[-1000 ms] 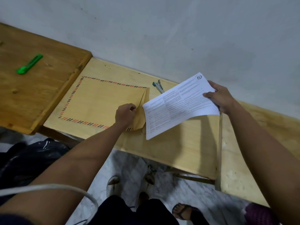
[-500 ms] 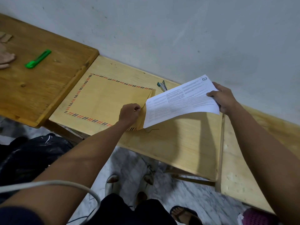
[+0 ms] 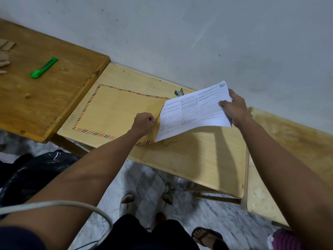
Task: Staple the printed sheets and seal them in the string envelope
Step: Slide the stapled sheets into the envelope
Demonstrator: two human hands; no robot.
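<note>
Head view, looking down over two bare arms at a pale wooden tabletop (image 3: 189, 159) set against a grey wall (image 3: 198, 33). Brown envelope (image 3: 115, 112) with a border of red and dark stripes, lying flat on the tabletop, its open end facing right. Left hand (image 3: 144, 121) at that open end, fingers curled tight and pinching the envelope's upper edge, lifting the mouth a little. Right hand (image 3: 234, 107) gripping the far right end of the printed sheets (image 3: 191, 112), thumb on top, remaining fingers under the paper. Sheets held low over the tabletop, slightly bowed, left edge meeting the envelope's mouth just beside the left hand; whether that edge is already inside the opening cannot be told. Short length of dark string (image 3: 169, 143) lying loose on the tabletop, just below the near left corner of the sheets. Small green and silver object, probably the stapler (image 3: 178, 92), peeking out behind the far edge of the sheets, close to the wall. Darker wooden tabletop (image 3: 54, 98) butted against the pale one on the left, carrying a green utility knife (image 3: 43, 67) well apart from the envelope. Someone else's fingertips (image 3: 4, 63) at the left border beside scraps of cardboard (image 3: 6, 45). Marbled floor (image 3: 207, 219) below, with sandalled feet (image 3: 205, 235) near the bottom edge, and a pale cable (image 3: 59, 203) looping across the lower left.
</note>
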